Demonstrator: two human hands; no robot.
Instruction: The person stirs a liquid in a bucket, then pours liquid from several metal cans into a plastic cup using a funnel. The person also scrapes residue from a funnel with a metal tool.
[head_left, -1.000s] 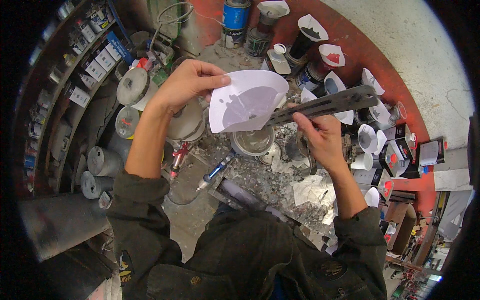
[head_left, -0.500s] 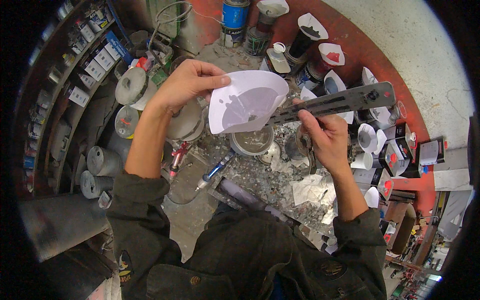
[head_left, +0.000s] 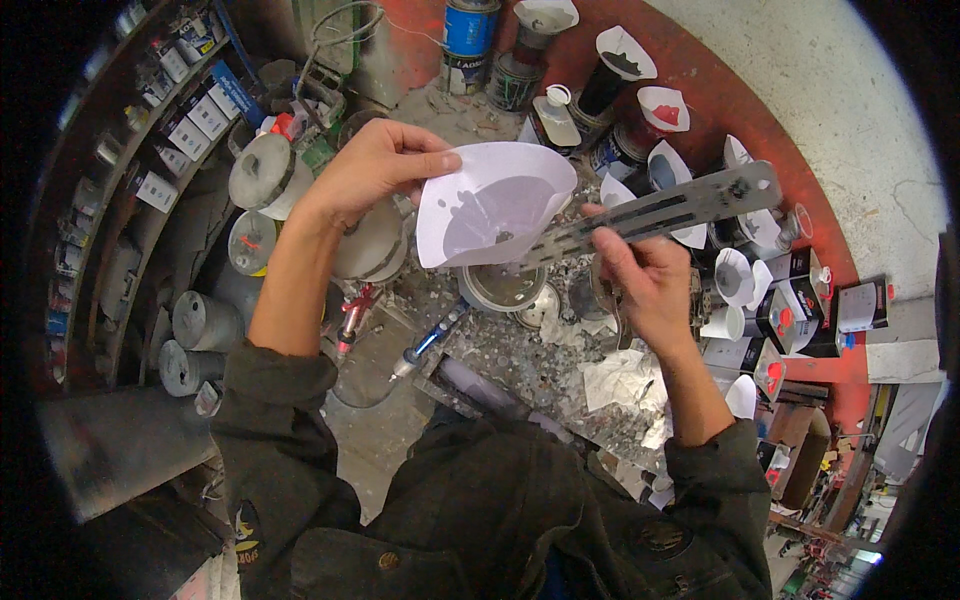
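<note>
My left hand pinches the rim of a white paper paint strainer between thumb and fingers. Wet-looking grey patches mark the cone's inner wall. Just below hangs or stands a round cup, partly covered by the strainer; whether they touch I cannot tell. My right hand grips a flat, paint-stained metal mixing stick with long slots. Its lower end reaches in beside the strainer, over the cup. A metal part with a lever shows beneath my right hand; whether I also hold it is unclear.
On the paint-spattered bench lie a crumpled paper towel, a red spray gun and a blue-handled tool. Cans topped with used strainers line the back and right. Lidded pails stand left, near shelves with boxes.
The mixing stick has turned slightly, and its lower end has moved down and left toward the cup. My right hand has shifted a little left. The strainer has hardly moved.
</note>
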